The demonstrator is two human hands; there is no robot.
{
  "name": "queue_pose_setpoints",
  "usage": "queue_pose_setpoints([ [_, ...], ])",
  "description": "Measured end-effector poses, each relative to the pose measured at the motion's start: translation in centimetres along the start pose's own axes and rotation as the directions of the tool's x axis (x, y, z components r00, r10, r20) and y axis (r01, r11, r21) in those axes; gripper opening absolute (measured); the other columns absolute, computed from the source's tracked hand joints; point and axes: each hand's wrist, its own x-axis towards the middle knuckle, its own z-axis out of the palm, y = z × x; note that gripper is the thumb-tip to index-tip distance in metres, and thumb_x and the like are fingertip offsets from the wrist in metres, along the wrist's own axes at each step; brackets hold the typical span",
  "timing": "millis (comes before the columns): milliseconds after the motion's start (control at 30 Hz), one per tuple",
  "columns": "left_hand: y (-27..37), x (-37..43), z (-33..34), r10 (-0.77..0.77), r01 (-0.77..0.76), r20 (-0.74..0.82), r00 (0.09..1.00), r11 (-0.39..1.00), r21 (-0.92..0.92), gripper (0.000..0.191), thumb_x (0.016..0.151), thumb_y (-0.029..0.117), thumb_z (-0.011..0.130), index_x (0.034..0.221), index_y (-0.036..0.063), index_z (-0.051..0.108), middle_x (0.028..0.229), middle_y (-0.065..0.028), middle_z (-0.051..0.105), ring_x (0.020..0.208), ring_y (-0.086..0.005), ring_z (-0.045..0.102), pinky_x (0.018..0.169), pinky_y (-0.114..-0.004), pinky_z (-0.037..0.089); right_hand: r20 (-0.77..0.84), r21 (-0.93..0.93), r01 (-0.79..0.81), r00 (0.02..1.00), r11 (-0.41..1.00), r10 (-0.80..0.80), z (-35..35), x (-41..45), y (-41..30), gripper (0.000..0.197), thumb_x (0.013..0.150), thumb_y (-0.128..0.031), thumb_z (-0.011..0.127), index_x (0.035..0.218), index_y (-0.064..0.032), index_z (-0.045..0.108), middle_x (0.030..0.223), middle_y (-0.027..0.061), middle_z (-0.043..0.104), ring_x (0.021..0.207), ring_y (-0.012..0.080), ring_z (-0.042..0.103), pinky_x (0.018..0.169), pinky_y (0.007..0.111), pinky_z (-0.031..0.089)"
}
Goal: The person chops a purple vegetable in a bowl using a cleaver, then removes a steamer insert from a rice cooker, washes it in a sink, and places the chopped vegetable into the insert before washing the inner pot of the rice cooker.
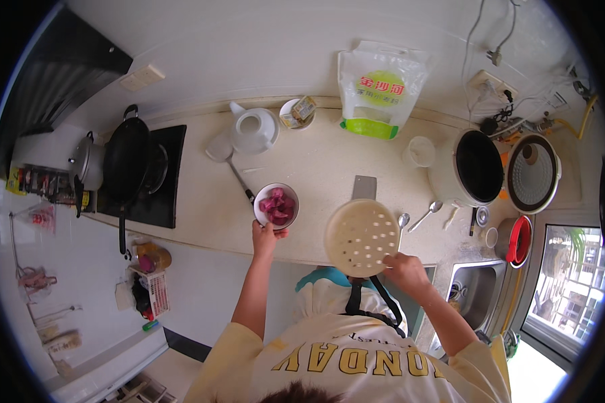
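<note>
My left hand (268, 236) grips the near rim of a small white bowl (294, 195) over the counter. Inside lie several chunks of purple food (278, 207), perhaps purple sweet potato. My right hand (407, 272) has hold of a cream round steamer tray (350, 226) with holes, by its near right edge. The tray is raised in front of my body at the counter edge and hides part of it. Past its far rim a flat grey rectangular plate (365, 187) shows, partly covered. Two metal spoons (426, 215) lie right of the tray.
A spatula (238, 174) and a white teapot (254, 130) stand beyond the bowl. Farther back is a flour bag (383, 93). An open rice cooker (441, 169) and clear cup (419, 152) are right, above the sink (476, 292). A wok (126, 161) sits on the left stove.
</note>
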Motion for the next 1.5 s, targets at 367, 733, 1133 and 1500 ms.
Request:
queue_pose_setpoints([
  [367, -6.1, 10.0, 8.9, -0.021, 0.004, 0.145, 0.989, 0.993, 0.115, 0.031, 0.091, 0.008, 0.051, 0.121, 0.0014, 0.045, 0.096, -0.0169, 0.061, 0.067, -0.0276, 0.065, 0.060, -0.040, 0.060, -0.576, 0.462, -0.705, 0.222, 0.538, 0.787, 3.1, -18.9, 0.5, 0.023, 0.070, -0.001, 0.070, 0.092, -0.0036, 0.064, 0.080, 0.0138, 0.065, 0.071, 0.0233, 0.067, 0.062, 0.033, 0.053],
  [733, -3.9, -2.1, 18.9, 0.800, -0.423, 0.237, 0.551, 0.023, 0.906, 0.048, 0.076, 0.013, 0.055, 0.117, -0.0047, 0.036, 0.107, -0.0273, 0.042, 0.092, -0.0414, 0.049, 0.080, -0.048, 0.045, -0.496, 0.750, -0.575, -0.164, 0.326, 0.853, 5.7, -30.9, -1.5, 0.022, 0.072, -0.004, 0.073, 0.091, -0.0027, 0.062, 0.082, 0.0133, 0.063, 0.069, 0.0214, 0.067, 0.063, 0.030, 0.055],
  [1133, -19.6, -39.5, 40.8, -0.776, -0.355, 0.613, 0.149, 0.537, 0.765, 0.048, 0.085, 0.025, 0.056, 0.123, -0.0017, 0.044, 0.112, -0.0170, 0.056, 0.093, -0.0254, 0.062, 0.071, -0.040, 0.056, -0.480, 0.829, -0.306, 0.040, 0.468, 0.876, 5.7, -43.1, 5.5, 0.022, 0.074, -0.013, 0.076, 0.091, -0.0031, 0.065, 0.073, 0.0116, 0.066, 0.065, 0.0209, 0.067, 0.061, 0.030, 0.053],
  [1500, -27.7, -42.4, 46.0, -0.647, -0.546, 0.692, 0.319, 0.472, 0.692, 0.049, 0.076, 0.006, 0.044, 0.123, -0.0056, 0.045, 0.103, -0.0181, 0.063, 0.081, -0.0253, 0.067, 0.060, -0.035, 0.059, -0.725, 0.317, -0.942, -0.166, 0.110, 0.668, 8.2, -62.7, 23.2, 0.043, 0.076, -0.002, 0.057, 0.119, -0.0059, 0.052, 0.127, 0.0082, 0.052, 0.131, 0.0251, 0.038, 0.111, 0.045, 0.022],
])
